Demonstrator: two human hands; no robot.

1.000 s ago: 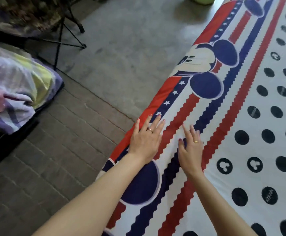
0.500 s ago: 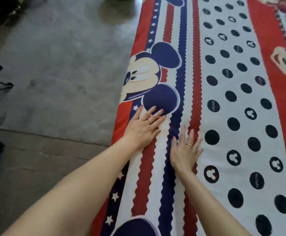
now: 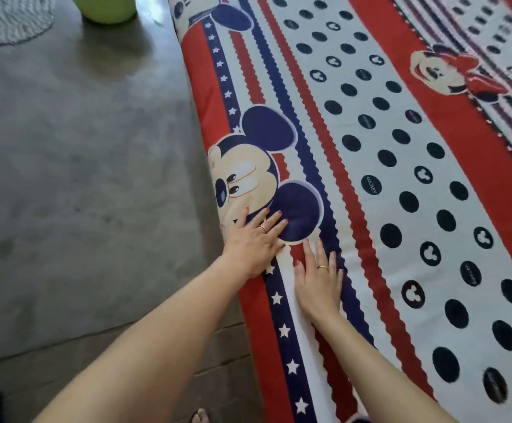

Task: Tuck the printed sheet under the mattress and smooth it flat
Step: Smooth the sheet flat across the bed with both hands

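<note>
While pressing flat, left hand (image 3: 253,239) & right hand (image 3: 318,282) rest fingers spread on printed sheet (image 3: 370,154).

Pretty bright, soft daylight overall, no harsh shadows anywhere. The grey floor (image 3: 81,163) has a pale sheen up top near the green tub (image 3: 108,7), so light seems to come from that far side. The printed sheet (image 3: 370,166) is sharp mid-frame but smears at the top right corner, and the wide lens bends its stripes toward the edges.
</note>
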